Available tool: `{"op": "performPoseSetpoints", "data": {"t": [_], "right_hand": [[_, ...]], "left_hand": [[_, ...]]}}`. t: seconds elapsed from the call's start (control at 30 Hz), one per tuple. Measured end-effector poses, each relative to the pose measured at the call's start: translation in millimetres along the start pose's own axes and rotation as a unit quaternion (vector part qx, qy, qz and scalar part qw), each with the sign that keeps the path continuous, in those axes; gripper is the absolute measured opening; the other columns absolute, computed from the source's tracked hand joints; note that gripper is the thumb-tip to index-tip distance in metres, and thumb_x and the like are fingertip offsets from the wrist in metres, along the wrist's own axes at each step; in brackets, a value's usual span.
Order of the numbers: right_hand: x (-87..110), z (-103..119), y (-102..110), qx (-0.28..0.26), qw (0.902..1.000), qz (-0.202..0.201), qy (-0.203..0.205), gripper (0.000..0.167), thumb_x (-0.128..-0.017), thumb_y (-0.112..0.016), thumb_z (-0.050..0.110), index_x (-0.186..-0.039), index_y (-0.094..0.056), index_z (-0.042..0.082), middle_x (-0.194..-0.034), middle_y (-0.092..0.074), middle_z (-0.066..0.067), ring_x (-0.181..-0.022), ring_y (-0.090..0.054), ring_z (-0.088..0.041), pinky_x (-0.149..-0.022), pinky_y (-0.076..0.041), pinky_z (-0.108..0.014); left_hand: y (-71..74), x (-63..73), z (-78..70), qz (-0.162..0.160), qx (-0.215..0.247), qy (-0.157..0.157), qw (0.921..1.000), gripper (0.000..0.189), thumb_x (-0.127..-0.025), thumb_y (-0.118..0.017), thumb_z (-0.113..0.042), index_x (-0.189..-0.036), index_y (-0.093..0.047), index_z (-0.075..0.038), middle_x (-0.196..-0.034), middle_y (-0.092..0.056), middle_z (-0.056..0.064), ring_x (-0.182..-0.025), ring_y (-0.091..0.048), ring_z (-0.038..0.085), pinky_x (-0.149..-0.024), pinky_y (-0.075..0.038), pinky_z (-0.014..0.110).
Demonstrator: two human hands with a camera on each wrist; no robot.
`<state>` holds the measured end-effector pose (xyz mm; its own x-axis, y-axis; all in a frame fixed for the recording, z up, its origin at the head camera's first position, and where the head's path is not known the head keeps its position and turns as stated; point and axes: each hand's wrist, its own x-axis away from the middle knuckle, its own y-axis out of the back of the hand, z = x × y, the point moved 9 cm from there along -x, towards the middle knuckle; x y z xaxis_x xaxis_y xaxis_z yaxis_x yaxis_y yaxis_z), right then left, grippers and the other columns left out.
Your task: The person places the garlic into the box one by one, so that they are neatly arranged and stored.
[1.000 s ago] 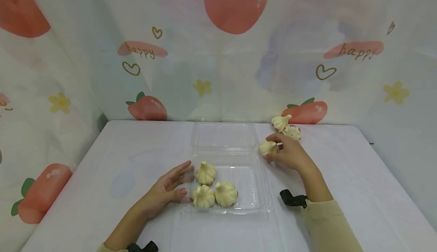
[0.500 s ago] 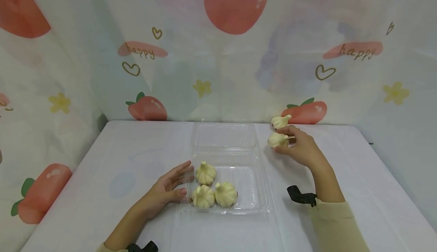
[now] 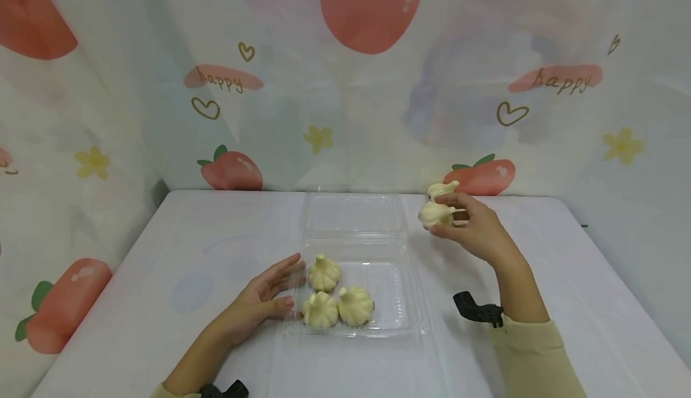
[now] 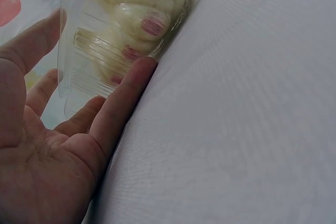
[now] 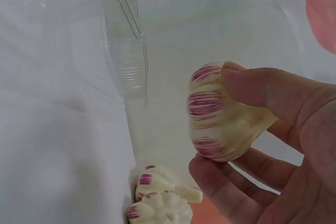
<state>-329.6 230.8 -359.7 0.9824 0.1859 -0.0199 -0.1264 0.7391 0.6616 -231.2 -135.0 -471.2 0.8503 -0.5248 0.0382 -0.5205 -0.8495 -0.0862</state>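
My right hand [image 3: 477,227] pinches a garlic bulb [image 5: 210,114] between thumb and fingers, raised above the table right of the clear plastic box [image 3: 396,320]. The bulb is cream with purple streaks. Two more bulbs lie together at the back: one garlic bulb [image 3: 441,189] shows past my fingers, while the other garlic bulb [image 5: 165,211] shows in the right wrist view and is mostly hidden in the head view. My left hand [image 3: 259,299] rests at the box's left wall with its fingers extended. Inside the box, three garlic bulbs [image 3: 355,306] sit at the left.
The box's clear lid [image 3: 353,213] lies folded back toward the rear edge of the white-covered table [image 3: 227,230]. A printed cloth backdrop [image 3: 372,116] rises behind the table and along its left side. Black wrist mounts [image 3: 477,309] stick out near both sleeves.
My right hand, still holding the garlic bulb, has moved away from the box, back and to the right, then slightly left. It covers one rear bulb. The left hand stays put.
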Motion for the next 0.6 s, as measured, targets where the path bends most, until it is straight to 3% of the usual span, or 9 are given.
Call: {"op": "performPoseSetpoints", "data": {"t": [0.2, 0.47, 0.6], "right_hand": [[2.4, 11, -1, 0.006, 0.9999, -0.004, 0.015, 0.063, -0.085, -0.08, 0.038, -0.138, -0.055, 0.015, -0.138, -0.056, -0.014, -0.121, -0.058, -0.038, -0.092, -0.052, -0.052], [4.4, 23, -8, -0.006, 0.9997, -0.002, 0.023, 0.059, -0.084, -0.082, 0.028, -0.136, -0.057, 0.015, -0.136, -0.057, -0.011, -0.117, -0.058, -0.034, -0.087, -0.054, -0.04], [4.9, 29, -12, -0.009, 0.9995, 0.004, 0.031, 0.058, -0.084, -0.082, 0.028, -0.135, -0.058, 0.017, -0.136, -0.056, -0.01, -0.116, -0.059, -0.033, -0.09, -0.054, -0.045]], "left_hand": [[0.6, -1.3, 0.4, 0.003, 0.004, 0.001, 1.0, 0.073, -0.099, -0.058, -0.005, -0.16, -0.021, -0.02, -0.165, -0.022, 0.01, -0.148, -0.028, 0.036, -0.095, -0.052, 0.044], [0.1, -0.5, 0.7, 0.002, 0.006, 0.002, 1.0, 0.073, -0.099, -0.057, -0.005, -0.16, -0.021, -0.02, -0.165, -0.022, 0.01, -0.148, -0.028, 0.036, -0.095, -0.052, 0.043], [-0.1, -0.3, -0.6, 0.001, 0.004, 0.0, 1.0, 0.073, -0.099, -0.057, -0.005, -0.16, -0.021, -0.021, -0.165, -0.022, 0.009, -0.148, -0.028, 0.036, -0.095, -0.052, 0.043]]}}
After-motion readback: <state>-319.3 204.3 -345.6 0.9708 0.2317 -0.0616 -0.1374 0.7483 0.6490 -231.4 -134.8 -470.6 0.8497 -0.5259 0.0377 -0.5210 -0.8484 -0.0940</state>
